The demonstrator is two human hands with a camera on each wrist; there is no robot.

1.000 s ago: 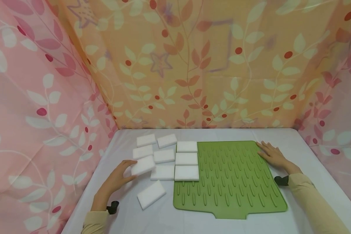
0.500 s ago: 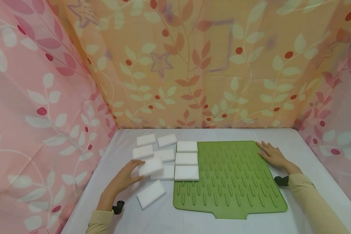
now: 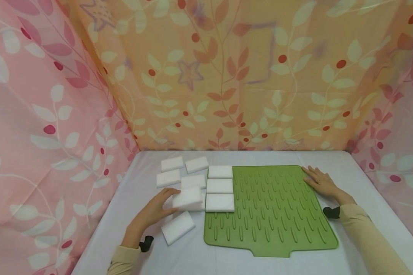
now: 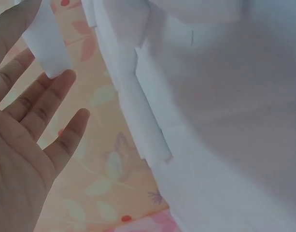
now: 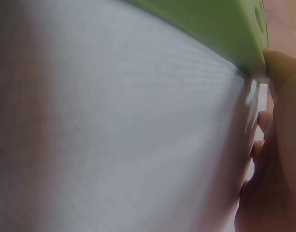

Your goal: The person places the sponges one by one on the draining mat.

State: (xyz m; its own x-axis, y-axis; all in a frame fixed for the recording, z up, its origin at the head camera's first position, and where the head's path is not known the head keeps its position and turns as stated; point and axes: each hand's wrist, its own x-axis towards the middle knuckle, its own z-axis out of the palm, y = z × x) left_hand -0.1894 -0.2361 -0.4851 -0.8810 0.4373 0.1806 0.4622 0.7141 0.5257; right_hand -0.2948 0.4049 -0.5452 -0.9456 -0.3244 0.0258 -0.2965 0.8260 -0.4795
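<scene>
Pinching a white sponge [image 3: 187, 197] by its left end, my left hand [image 3: 154, 209] is holding it off nine o'clock of the green mat [image 3: 272, 210]; my right hand [image 3: 323, 186], fingers straight, is touching two o'clock, probably steadying it.

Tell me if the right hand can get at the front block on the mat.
Probably yes: the right hand rests at the right edge of the mat, with only bare mat between it and the front block.

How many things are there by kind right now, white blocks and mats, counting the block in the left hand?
Green mat: 1
White blocks: 10 (3 on it, 6 on the table, 1 in the left hand)
Total: 11
</scene>
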